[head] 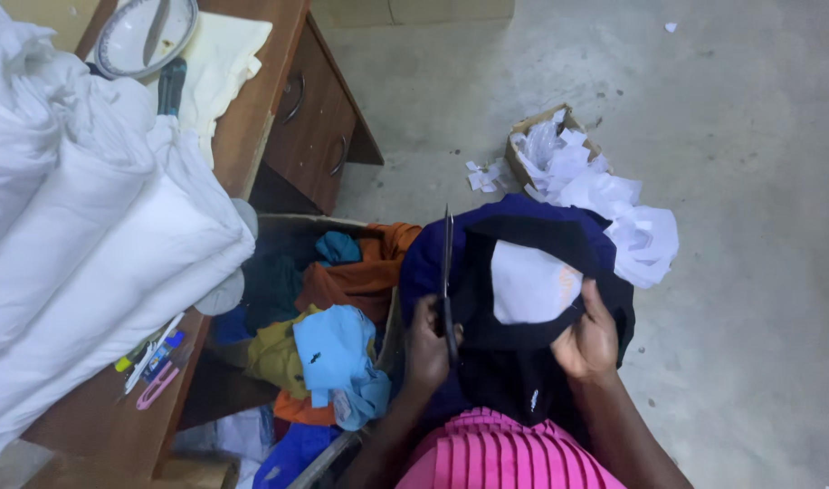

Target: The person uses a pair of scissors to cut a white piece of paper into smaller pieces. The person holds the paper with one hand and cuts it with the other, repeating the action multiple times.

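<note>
The left hand [428,349] was clamped on scissors [447,276], blades pointing straight away from the person; the right hand [588,340], just beside, gripped the dark garment [523,254] spread between both hands.

A brown wooden surface [252,109] with drawers runs along the left. On it lie stacked rolls of white cloth [89,244], a folded cream cloth [220,63] and a round white plate [143,32] at the far end, and pens [152,349] with a pink clip [157,385] near its front edge. The grey concrete floor [749,181] on the right carries a cardboard box [546,136] of white paper scraps [605,195], with loose scraps beside it.
</note>
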